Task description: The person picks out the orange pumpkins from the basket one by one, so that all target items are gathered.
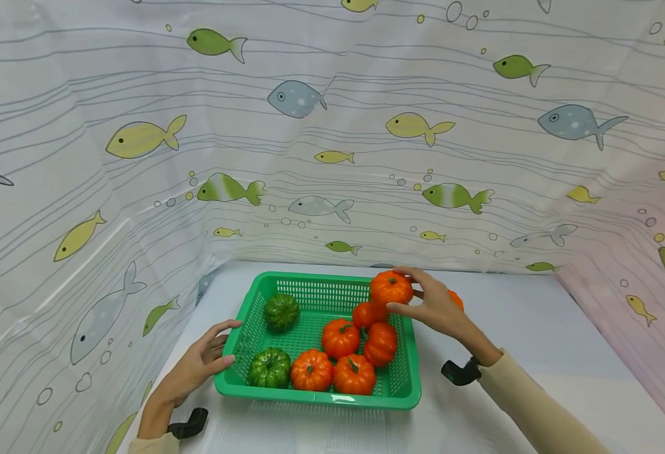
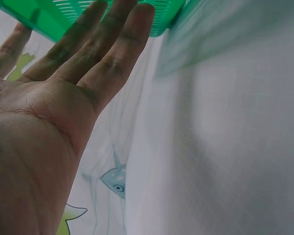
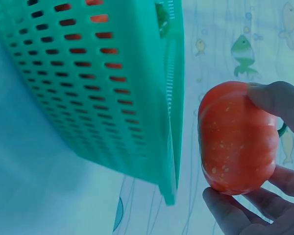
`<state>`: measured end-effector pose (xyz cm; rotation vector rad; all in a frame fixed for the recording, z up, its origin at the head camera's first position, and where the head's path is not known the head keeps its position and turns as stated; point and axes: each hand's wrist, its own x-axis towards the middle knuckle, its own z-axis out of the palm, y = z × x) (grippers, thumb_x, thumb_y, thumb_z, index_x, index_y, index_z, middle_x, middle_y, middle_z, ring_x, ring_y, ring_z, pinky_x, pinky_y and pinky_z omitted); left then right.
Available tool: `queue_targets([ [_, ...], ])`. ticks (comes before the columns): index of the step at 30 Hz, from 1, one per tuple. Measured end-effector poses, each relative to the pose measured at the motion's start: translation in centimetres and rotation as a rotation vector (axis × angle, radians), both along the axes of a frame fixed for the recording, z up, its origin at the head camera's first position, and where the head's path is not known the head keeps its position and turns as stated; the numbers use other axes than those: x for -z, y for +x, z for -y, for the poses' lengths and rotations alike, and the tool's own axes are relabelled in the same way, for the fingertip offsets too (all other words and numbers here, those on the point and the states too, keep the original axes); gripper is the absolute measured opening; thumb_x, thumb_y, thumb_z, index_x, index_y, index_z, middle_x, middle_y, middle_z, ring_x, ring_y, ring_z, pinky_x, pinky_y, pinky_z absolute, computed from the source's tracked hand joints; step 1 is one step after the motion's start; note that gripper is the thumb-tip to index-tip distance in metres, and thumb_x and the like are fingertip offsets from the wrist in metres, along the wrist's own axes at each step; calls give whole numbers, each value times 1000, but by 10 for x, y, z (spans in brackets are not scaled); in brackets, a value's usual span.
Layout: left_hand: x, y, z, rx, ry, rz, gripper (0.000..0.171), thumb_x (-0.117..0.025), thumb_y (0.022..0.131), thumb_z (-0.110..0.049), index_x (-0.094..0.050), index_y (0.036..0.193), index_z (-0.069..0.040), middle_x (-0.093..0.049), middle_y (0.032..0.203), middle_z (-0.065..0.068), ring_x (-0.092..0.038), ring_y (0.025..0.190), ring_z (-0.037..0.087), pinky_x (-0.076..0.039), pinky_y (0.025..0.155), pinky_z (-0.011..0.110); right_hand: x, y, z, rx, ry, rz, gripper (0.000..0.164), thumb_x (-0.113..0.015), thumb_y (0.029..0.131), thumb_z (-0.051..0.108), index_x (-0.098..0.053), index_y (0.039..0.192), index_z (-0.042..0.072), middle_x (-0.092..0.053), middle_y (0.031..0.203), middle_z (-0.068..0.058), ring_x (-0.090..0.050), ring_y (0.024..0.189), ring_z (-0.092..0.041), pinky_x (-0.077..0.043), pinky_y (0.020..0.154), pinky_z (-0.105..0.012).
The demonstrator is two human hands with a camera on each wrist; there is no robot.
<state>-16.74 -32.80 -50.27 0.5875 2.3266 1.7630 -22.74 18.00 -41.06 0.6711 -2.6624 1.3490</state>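
In the head view my right hand (image 1: 437,304) grips a small ribbed orange pumpkin (image 1: 391,287) above the back right corner of a green plastic basket (image 1: 332,396). The right wrist view shows this pumpkin (image 3: 237,139) between thumb and fingertips, beside the basket wall (image 3: 112,88). Several more orange pumpkins (image 1: 340,338) lie in the right and front of the basket. Two green pumpkins are on its left side, one at the back (image 1: 282,312) and one in front (image 1: 270,367). My left hand (image 1: 198,362) is at the basket's left rim, its fingers extended in the left wrist view.
Another orange object (image 1: 456,300) shows behind my right wrist on the white table (image 1: 536,353), mostly hidden. A fish-patterned sheet (image 1: 366,151) hangs behind and along both sides of the table. Each wrist carries a black device (image 1: 461,372).
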Motion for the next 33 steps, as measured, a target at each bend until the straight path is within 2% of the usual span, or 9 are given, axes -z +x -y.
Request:
queue_targets([
  [8, -1, 0, -1, -12, -6, 17, 62, -57, 105, -7, -33, 161, -22, -18, 167, 19, -23, 147, 55, -42, 105, 65, 5, 6, -21, 65, 10, -34, 75, -87, 84, 41, -53, 146, 16, -56, 143, -8, -61, 116, -30, -55, 95, -53],
  [14, 0, 0, 0, 11, 0, -6, 62, -56, 105, -6, -32, 161, -19, -16, 167, 23, -22, 146, 59, -42, 103, 66, 15, 13, -38, 143, 64, -8, 78, -84, 85, 49, -51, 148, 19, -54, 145, -10, -59, 124, -35, -54, 97, -56],
  [19, -1, 1, 0, 13, 14, 8, 62, -57, 105, -5, -32, 161, -18, -17, 166, 23, -23, 146, 56, -49, 102, 44, 22, 18, -54, 183, 68, 16, 79, -83, 85, 50, -49, 150, 20, -52, 146, -11, -58, 126, -37, -53, 97, -57],
  [21, 0, 0, 0, 17, 28, 14, 63, -57, 105, -5, -32, 161, -18, -17, 166, 23, -33, 149, 38, -50, 100, 35, 25, 19, -60, 196, 65, 23, 80, -83, 86, 50, -49, 151, 19, -52, 147, -12, -57, 126, -38, -52, 98, -57],
  [24, 1, 0, 1, 23, 38, 15, 63, -56, 105, -4, -32, 161, -17, -18, 166, 23, -41, 143, 12, -50, 98, 28, 29, 22, -70, 215, 55, 38, 80, -83, 86, 49, -48, 151, 18, -51, 148, -14, -53, 129, -39, -51, 99, -57],
  [26, 2, 0, 1, 24, 40, 14, 63, -56, 105, -4, -32, 161, -17, -18, 166, 23, -42, 141, 7, -50, 99, 27, 31, 24, -77, 232, 59, 44, 80, -83, 86, 49, -48, 151, 17, -50, 149, -15, -51, 131, -39, -50, 100, -58],
  [31, 1, 1, 1, 17, 29, 15, 63, -57, 105, -5, -32, 161, -19, -17, 167, 23, -26, 148, 48, -49, 99, 26, 37, 32, -93, 289, 93, 62, 82, -81, 87, 50, -47, 152, 13, -48, 151, -19, -48, 133, -42, -49, 100, -58],
  [33, 0, 1, 1, 18, 28, 16, 63, -57, 105, -5, -32, 161, -19, -17, 167, 23, -23, 147, 54, -49, 99, 26, 40, 36, -100, 308, 103, 70, 83, -80, 88, 50, -45, 153, 11, -47, 151, -20, -47, 133, -43, -49, 100, -58],
])
